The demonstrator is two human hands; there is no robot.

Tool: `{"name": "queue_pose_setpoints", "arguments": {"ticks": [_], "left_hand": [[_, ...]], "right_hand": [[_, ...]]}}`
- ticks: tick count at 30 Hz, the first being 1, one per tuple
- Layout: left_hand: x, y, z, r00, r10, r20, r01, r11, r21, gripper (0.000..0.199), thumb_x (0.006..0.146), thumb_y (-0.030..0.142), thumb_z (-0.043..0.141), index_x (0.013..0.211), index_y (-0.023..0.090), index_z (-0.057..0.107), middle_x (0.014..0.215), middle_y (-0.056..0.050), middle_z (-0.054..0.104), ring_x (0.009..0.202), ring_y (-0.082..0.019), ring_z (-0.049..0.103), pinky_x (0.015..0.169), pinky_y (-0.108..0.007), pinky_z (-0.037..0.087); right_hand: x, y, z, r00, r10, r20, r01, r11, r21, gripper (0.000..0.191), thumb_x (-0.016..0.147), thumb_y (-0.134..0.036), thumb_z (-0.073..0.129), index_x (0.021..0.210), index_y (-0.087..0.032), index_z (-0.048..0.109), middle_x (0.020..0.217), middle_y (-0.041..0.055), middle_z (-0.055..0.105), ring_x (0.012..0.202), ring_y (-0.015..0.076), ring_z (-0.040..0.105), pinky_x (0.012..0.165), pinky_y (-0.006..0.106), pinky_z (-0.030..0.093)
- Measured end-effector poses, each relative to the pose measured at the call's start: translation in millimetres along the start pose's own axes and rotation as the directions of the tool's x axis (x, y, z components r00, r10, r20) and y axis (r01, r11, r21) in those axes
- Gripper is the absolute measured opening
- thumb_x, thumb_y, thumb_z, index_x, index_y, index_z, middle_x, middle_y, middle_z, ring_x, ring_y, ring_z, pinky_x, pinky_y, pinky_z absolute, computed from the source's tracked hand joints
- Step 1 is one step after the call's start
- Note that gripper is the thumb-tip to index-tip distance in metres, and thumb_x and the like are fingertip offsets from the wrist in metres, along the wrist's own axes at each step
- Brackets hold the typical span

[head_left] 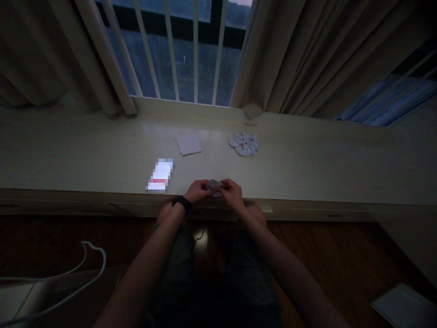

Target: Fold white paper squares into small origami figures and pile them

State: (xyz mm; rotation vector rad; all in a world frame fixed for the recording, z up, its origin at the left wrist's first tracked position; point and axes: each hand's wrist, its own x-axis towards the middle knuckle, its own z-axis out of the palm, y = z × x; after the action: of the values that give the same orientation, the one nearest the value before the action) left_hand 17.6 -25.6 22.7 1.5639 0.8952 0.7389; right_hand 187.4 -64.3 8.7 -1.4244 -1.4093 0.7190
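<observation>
Between both hands, over the front edge of the window ledge [300,168], is a small folded piece of paper [214,184]. My left hand [198,190], with a dark band on its wrist, pinches the left side of the paper. Its right side is pinched by the fingers of my right hand [232,191]. Beyond the hands lies a stack of square white paper sheets [189,144]. A cluster of small folded white paper pieces [243,144] sits to the right of the stack. Dim light blurs the exact folds.
A lit phone [160,175], its screen pixelated, lies left of my hands. Behind the ledge are a barred window [184,59] and curtains [287,54]. A white cable [99,269] loops at the lower left. A flat pale object [404,305] rests at the lower right.
</observation>
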Motion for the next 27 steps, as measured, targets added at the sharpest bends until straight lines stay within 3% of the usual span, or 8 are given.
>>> {"name": "queue_pose_setpoints", "arguments": {"ticks": [2,5,8,11,15,21,27], "left_hand": [[0,-2,2.6,0.999,-0.006,-0.038,0.005,1.000,-0.030,0.037,0.063,0.029,0.073,0.094,0.011,0.065,0.086,-0.006,0.070,0.074,-0.017,0.063,0.069,-0.029,0.051],[0,-3,4.5,0.999,-0.038,-0.028,0.033,0.988,-0.148,0.044,0.062,0.032,0.076,0.099,0.012,0.062,0.093,-0.008,0.069,0.080,-0.018,0.065,0.070,-0.030,0.052],[-1,-1,3.0,0.996,-0.093,-0.017,0.086,0.966,-0.244,0.044,0.063,0.039,0.077,0.095,0.011,0.062,0.091,-0.010,0.069,0.079,-0.019,0.066,0.068,-0.031,0.054],[0,0,0.7,0.980,-0.175,-0.097,0.138,0.941,-0.308,0.046,0.067,0.047,0.072,0.093,0.010,0.063,0.084,-0.010,0.069,0.073,-0.019,0.067,0.066,-0.032,0.055],[1,0,1.4,0.975,-0.190,-0.111,0.159,0.957,-0.244,0.042,0.066,0.046,0.073,0.085,0.010,0.065,0.071,-0.006,0.068,0.066,-0.017,0.066,0.066,-0.031,0.056],[1,-3,5.4,0.967,-0.193,-0.167,0.148,0.957,-0.250,0.037,0.070,0.044,0.070,0.086,0.011,0.063,0.071,-0.004,0.068,0.065,-0.017,0.067,0.065,-0.031,0.057],[3,-2,8.5,0.956,-0.193,-0.219,0.123,0.947,-0.297,0.033,0.071,0.043,0.069,0.080,0.013,0.058,0.072,-0.004,0.067,0.069,-0.019,0.068,0.062,-0.030,0.057]], "right_hand": [[4,1,1,0.995,0.095,0.005,-0.095,0.987,0.131,0.025,0.068,-0.035,0.067,0.086,-0.018,0.061,0.072,0.0021,0.067,0.066,0.0188,0.063,0.062,0.029,0.049],[5,2,0,0.986,0.133,0.099,-0.155,0.953,0.262,0.030,0.068,-0.042,0.067,0.083,-0.018,0.058,0.066,0.0015,0.065,0.061,0.0181,0.062,0.054,0.027,0.047],[4,1,-3,0.982,0.121,0.146,-0.161,0.940,0.302,0.034,0.068,-0.047,0.067,0.082,-0.019,0.052,0.061,-0.0009,0.062,0.054,0.0156,0.059,0.048,0.024,0.043],[5,2,-4,0.981,0.136,0.136,-0.172,0.937,0.305,0.037,0.066,-0.048,0.069,0.081,-0.020,0.049,0.060,-0.0034,0.059,0.050,0.0128,0.055,0.045,0.022,0.039],[8,5,-5,0.956,0.161,0.246,-0.244,0.902,0.356,0.041,0.064,-0.047,0.069,0.085,-0.022,0.044,0.061,-0.0049,0.060,0.052,0.0122,0.056,0.045,0.020,0.038],[9,0,-9,0.915,0.166,0.367,-0.326,0.839,0.435,0.045,0.063,-0.042,0.071,0.093,-0.022,0.043,0.070,-0.0041,0.062,0.060,0.0127,0.059,0.047,0.019,0.041],[11,-7,-6,0.945,0.229,0.234,-0.313,0.839,0.445,0.052,0.059,-0.039,0.074,0.101,-0.022,0.048,0.082,-0.0004,0.061,0.064,0.0135,0.060,0.045,0.021,0.045]]}}
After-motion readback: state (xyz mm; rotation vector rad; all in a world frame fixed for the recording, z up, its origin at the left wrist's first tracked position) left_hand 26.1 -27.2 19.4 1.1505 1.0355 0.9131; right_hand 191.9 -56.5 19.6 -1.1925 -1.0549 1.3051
